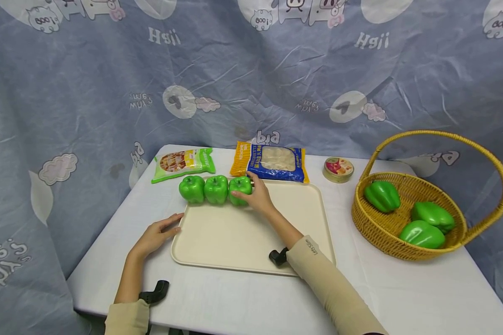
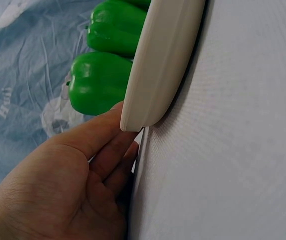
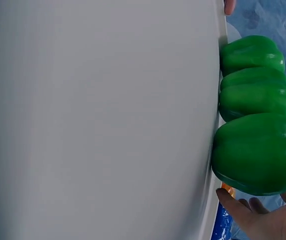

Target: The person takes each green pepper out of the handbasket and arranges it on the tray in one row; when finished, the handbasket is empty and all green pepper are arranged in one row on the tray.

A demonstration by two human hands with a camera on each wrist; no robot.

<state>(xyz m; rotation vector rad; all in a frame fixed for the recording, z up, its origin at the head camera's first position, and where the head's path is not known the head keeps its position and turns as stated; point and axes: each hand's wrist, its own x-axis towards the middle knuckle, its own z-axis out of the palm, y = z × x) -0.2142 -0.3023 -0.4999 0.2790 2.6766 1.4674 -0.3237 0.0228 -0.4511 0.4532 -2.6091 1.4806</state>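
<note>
Three green bell peppers stand in a row along the back left of a beige tray (image 1: 251,242). My right hand (image 1: 258,196) holds the rightmost bell pepper (image 1: 240,188), thumb across its front and fingers at its far side. In the right wrist view that bell pepper (image 3: 255,154) touches the middle bell pepper (image 3: 258,94). At the tray's left edge, my left hand (image 1: 154,236) rests with fingers extended. The left wrist view shows those fingers (image 2: 102,132) against the tray rim (image 2: 153,75), close to the leftmost bell pepper (image 2: 100,82).
A wicker basket (image 1: 370,232) with a tall handle stands at the right, with three more green peppers inside. Behind the tray lie a green food packet (image 1: 184,163) and a blue-and-yellow pasta bag (image 1: 272,162). A round tin (image 1: 338,169) sits right of them.
</note>
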